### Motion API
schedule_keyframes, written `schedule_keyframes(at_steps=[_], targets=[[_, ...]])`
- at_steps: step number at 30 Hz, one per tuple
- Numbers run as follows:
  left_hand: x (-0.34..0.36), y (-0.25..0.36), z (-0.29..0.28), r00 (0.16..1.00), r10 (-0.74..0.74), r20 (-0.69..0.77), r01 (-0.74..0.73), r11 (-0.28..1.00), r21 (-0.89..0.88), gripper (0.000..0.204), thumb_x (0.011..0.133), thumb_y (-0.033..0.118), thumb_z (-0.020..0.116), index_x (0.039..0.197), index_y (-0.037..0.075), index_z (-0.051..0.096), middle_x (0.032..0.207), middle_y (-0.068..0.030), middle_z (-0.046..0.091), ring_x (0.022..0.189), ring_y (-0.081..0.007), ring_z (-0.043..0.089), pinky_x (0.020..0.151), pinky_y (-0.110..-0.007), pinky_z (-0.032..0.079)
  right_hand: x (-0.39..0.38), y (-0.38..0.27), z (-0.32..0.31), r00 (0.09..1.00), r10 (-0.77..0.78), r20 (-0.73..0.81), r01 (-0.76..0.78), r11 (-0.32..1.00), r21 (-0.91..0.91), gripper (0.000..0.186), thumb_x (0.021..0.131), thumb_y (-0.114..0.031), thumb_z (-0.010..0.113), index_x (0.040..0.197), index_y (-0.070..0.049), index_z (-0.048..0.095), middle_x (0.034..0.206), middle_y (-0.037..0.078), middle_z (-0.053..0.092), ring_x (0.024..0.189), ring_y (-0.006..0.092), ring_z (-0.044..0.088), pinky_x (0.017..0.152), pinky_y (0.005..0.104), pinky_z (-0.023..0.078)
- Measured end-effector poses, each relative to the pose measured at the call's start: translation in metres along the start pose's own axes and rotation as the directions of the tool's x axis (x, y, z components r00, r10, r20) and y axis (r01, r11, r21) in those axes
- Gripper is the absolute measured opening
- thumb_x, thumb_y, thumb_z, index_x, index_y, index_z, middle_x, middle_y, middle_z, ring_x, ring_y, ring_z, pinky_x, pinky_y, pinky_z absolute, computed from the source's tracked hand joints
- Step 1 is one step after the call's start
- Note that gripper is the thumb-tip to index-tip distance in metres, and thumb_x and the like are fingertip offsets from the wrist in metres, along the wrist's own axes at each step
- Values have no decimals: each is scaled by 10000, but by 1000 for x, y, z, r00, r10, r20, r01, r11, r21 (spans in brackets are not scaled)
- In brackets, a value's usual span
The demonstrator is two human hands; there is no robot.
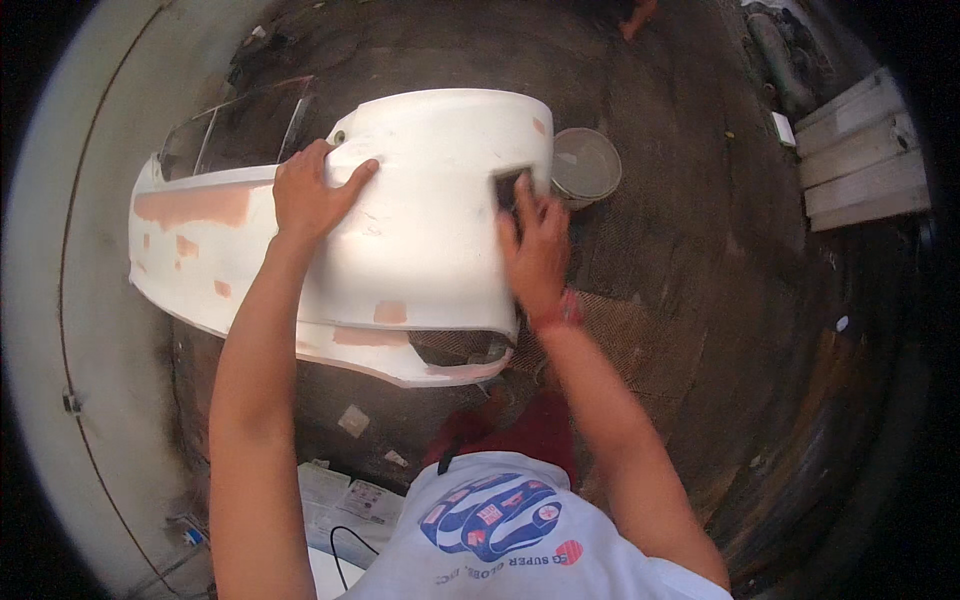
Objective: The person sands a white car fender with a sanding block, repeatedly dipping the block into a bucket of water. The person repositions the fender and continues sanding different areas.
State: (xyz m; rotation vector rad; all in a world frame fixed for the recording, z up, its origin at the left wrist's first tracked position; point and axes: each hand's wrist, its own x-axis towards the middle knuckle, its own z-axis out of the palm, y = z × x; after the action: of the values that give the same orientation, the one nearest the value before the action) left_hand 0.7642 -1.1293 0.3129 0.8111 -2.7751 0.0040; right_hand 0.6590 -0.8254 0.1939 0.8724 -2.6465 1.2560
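A white car bumper (430, 220) with pinkish-brown filler patches lies in front of me, its broad curved end to the right. My left hand (312, 192) grips its upper edge beside the gap in the bumper, fingers bent over the edge and thumb stretched out on the white surface. Near the right end, my right hand (535, 245) presses a small dark piece of sandpaper (512, 188) against the bumper. That hand is a little blurred by motion, and part of the sandpaper is hidden under its fingers.
Just beyond the bumper's right end stands a round bucket (587, 163) of cloudy liquid. A pale wall (50, 300) runs along the left. Light-coloured boards (865, 155) are at the far right. Scraps such as a pale square piece (353, 420) lie on the dark floor.
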Motion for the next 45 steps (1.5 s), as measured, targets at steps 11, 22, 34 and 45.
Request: schedule_keyframes(at_steps=[11,22,34,45], targets=[[0,3,2,1000,-13,27,13,1000,-15,757,927,725,755,1194,18,722,1168,-213,764,1135,-404,712,1031,-533,515,-58,17,-6,1000,-27,-6,27,1000,11,672,1057,-260,724,1681,-131,509,1361,272,575,1253,461,577,1115,578,478],[1,-7,5,999,-35,18,35,999,-6,714,949,701,741,1185,27,709,1152,-245,750,1098,-453,702,997,-544,517,-83,19,-8,994,106,-9,-105,991,85,631,1107,-335,635,1666,-74,506,1386,316,579,1286,487,574,1140,548,471],[1,1,4,1000,16,-15,-17,999,-46,607,1004,605,735,1106,7,709,1077,-246,754,1043,-449,719,933,-528,537,-95,38,-1,963,270,10,-265,936,229,621,1116,-317,619,1673,-75,491,1412,339,596,1330,527,577,1164,573,461],[1,-1,8,997,50,-58,-54,996,-64,593,1012,586,740,1098,0,708,1071,-250,756,1016,-455,720,917,-523,542,-93,74,13,919,384,90,-392,865,315,637,1106,-263,653,1696,-104,472,1366,252,637,1316,450,592,1145,541,487]])
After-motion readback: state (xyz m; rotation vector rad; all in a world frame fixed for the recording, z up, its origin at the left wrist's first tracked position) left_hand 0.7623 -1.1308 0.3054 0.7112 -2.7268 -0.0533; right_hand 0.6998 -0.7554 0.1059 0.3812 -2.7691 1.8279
